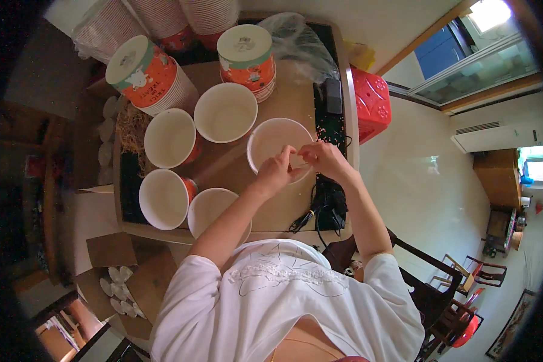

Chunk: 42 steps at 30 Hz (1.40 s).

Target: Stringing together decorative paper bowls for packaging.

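Observation:
My left hand (pixel 277 172) and my right hand (pixel 323 158) meet over the near rim of an open white paper bowl (pixel 270 140) on the brown table (pixel 283 208). Fingertips of both hands pinch together at something small and pale that I cannot make out. Several more open white bowls with orange sides stand to the left: one (pixel 225 111) behind, one (pixel 170 137) further left, one (pixel 163 198) near the front edge, and one (pixel 206 208) partly hidden under my left forearm.
Two lidded orange tubs (pixel 245 51) (pixel 146 73) and sleeves of stacked bowls (pixel 163 15) stand at the back. A clear plastic bag (pixel 298 39), a black device (pixel 333 95) with cables (pixel 320 208), a red stool (pixel 371 102), straw-like filler (pixel 130 130), and a carton of small white cups (pixel 120 286) surround the table.

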Motion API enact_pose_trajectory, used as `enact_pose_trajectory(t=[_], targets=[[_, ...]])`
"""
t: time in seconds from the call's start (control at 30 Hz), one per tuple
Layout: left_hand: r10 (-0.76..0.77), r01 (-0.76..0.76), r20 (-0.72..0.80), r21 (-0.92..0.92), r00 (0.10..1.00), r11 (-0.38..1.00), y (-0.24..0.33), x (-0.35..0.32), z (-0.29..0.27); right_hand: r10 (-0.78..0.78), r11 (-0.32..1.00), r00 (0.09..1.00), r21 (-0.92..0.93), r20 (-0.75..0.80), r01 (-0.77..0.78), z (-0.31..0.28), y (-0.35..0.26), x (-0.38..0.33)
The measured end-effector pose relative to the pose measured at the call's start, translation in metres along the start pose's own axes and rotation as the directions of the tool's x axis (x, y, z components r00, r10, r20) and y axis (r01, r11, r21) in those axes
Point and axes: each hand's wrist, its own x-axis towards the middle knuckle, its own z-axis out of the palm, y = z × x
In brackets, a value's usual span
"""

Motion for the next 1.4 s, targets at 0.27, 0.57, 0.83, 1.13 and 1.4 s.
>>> enact_pose_trajectory(t=[0.27, 0.57, 0.83, 1.13, 1.4], targets=[[0.078, -0.107, -0.103, -0.317, 0.992, 0.942, -0.091, 0.041, 0.073, 0.005, 0.999, 0.989, 0.05, -0.149, 0.003, -0.007, -0.002, -0.003], [0.091, -0.091, 0.012, -0.007, 0.996, 0.996, -0.028, 0.031, 0.034, 0.016, 1.0, 0.99, 0.004, -0.138, -0.016, 0.008, 0.011, -0.003], [0.126, -0.157, -0.204, -0.147, 0.971, 0.977, -0.019, 0.022, 0.021, 0.096, 0.986, 0.995, -0.139, 0.006, -0.095, 0.011, 0.003, 0.0], [0.443, -0.438, -0.084, 0.073, 0.892, 0.896, -0.021, 0.004, 0.01, 0.116, 0.934, 0.976, 0.355, -0.185, -0.044, 0.019, 0.02, -0.001], [0.393, -0.322, -0.099, 0.41, 0.914, 0.853, -0.015, 0.002, 0.024, 0.135, 0.944, 0.98, 0.32, -0.149, -0.082, 0.013, 0.011, 0.001]])
